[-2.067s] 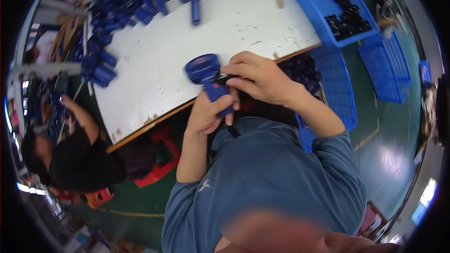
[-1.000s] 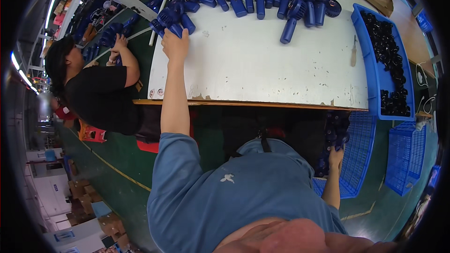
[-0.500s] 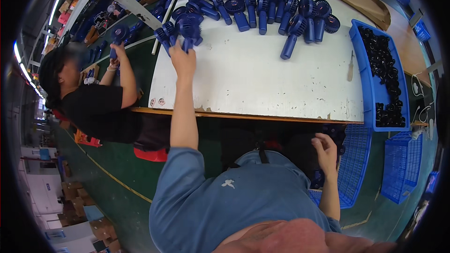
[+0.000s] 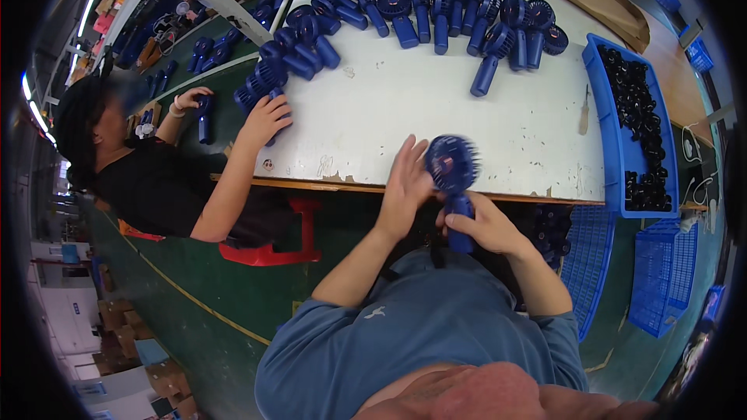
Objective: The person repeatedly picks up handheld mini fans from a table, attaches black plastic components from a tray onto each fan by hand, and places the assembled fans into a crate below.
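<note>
A dark blue handheld fan (image 4: 451, 163) is upright over the table's front edge, slightly smeared by motion. My right hand (image 4: 489, 224) grips it by the handle, thumb across the front. Just left of the round fan head, my left hand (image 4: 405, 189) has its fingers stretched out; whether it touches the grille I cannot tell. Many more blue fans (image 4: 395, 8) lie in a crowded group along the back of the white table (image 4: 389, 124). One fan (image 4: 484, 76) lies closer to me than the others in that group.
At the left, a co-worker's hand (image 4: 268, 118) rests on fans at the table edge. A blue tray (image 4: 615, 163) of small black parts stands at the right. A thin tool (image 4: 583, 113) lies beside it. Blue crates (image 4: 665, 272) and a red stool (image 4: 307, 233) stand below.
My left hand has come back from the fans at the table's left. My right hand has risen from beside my lap and now holds a fan. The co-worker's arm has reached onto the table.
</note>
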Available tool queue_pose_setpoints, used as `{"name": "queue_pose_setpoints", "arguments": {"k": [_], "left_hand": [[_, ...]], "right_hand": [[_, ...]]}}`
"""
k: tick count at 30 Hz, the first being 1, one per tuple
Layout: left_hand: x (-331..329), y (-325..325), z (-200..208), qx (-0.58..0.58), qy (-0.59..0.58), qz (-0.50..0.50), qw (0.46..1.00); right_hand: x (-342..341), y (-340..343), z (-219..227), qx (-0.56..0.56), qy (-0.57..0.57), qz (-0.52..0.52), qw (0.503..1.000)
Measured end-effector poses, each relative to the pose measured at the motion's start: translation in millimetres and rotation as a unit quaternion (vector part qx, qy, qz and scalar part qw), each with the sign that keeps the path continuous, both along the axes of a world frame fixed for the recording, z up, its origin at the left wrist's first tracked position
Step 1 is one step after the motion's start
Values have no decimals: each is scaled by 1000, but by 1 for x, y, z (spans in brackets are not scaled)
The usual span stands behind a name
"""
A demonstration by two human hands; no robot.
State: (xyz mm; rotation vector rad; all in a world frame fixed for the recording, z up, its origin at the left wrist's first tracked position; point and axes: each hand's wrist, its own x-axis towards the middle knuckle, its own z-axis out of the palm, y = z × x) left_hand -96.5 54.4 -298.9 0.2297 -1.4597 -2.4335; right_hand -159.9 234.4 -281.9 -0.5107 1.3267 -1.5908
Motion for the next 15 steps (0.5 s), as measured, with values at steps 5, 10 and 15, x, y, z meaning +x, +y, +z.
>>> {"name": "queue_pose_setpoints", "arguments": {"k": [5,10,15], "left_hand": [[-23,-5,-12,-17,-102,-55,993],[-32,9,-41,301,-207,-296,883],[-28,52,-8,303,39,-381,873]], "right_hand": [[18,18,-10,100,13,-46,994],[30,16,18,166,436,-26,884],[-24,39,54,145,466,39,872]]}}
